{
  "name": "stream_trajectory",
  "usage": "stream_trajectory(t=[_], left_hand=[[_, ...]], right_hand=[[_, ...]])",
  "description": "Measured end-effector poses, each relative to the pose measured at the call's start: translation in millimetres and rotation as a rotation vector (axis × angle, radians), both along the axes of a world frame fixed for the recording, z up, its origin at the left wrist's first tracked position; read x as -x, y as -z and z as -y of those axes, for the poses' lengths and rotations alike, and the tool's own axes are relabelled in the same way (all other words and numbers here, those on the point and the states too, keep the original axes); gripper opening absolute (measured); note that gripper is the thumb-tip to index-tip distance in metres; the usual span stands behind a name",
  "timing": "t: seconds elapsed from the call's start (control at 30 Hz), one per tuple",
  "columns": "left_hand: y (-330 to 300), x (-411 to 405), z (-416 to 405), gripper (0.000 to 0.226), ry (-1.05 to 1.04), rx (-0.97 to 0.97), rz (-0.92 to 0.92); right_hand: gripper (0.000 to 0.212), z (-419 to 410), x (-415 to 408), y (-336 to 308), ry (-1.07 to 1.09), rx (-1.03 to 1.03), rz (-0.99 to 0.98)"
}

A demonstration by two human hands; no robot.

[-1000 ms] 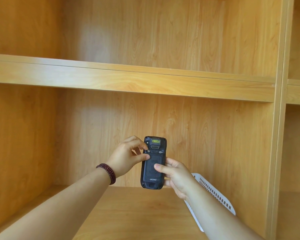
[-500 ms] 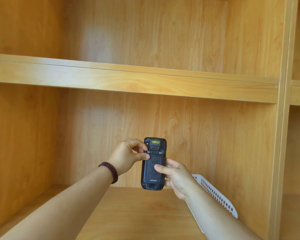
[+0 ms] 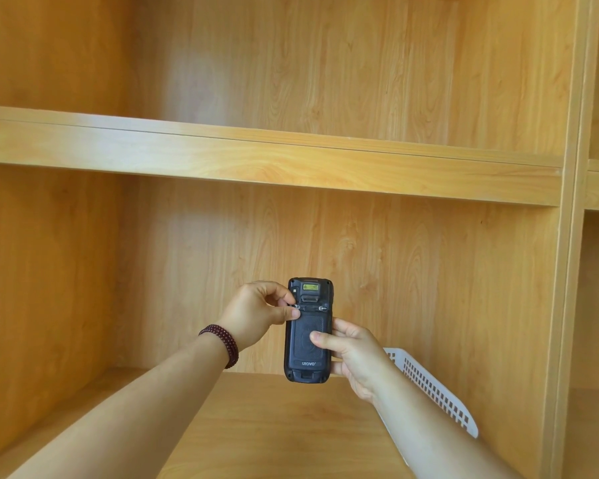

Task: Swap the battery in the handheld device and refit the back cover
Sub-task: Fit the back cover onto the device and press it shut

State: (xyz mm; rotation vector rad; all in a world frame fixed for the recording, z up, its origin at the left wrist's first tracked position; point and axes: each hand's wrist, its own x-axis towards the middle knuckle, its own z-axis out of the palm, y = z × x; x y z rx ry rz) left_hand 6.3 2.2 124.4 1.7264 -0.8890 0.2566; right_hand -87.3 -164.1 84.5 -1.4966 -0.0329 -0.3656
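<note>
Black handheld device (image 3: 307, 344) stands upright between both hands' fingers (image 3: 320, 340).

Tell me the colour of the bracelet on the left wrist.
Dark red beads, on the bracelet in the head view.

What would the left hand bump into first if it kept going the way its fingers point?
The left hand points rightward and already pinches a small latch on the handheld device, so it would probably meet the device's back cover first.

The handheld device (image 3: 308, 331) is black, with a small yellow label near its top. Left of it sits a dark red beaded bracelet (image 3: 222, 344); right, a white perforated tray (image 3: 433, 388) against honey-coloured wood-grain shelves (image 3: 256, 160).
</note>
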Motion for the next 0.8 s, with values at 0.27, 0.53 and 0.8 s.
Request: stream_trajectory(t=[0.27, 0.53, 0.8], left_hand=[[0, 4, 2, 0.018, -0.053, -0.094, 0.18], [-2, 2, 1, 0.017, -0.036, -0.113, 0.332], [-2, 4, 3, 0.019, -0.044, -0.081, 0.215]], right_hand=[[0.027, 5, 4, 1, -0.022, 0.006, 0.005], [0.028, 7, 9, 3, -0.035, 0.012, 0.022], [0.029, 9, 10, -3, -0.03, 0.0, 0.035]])
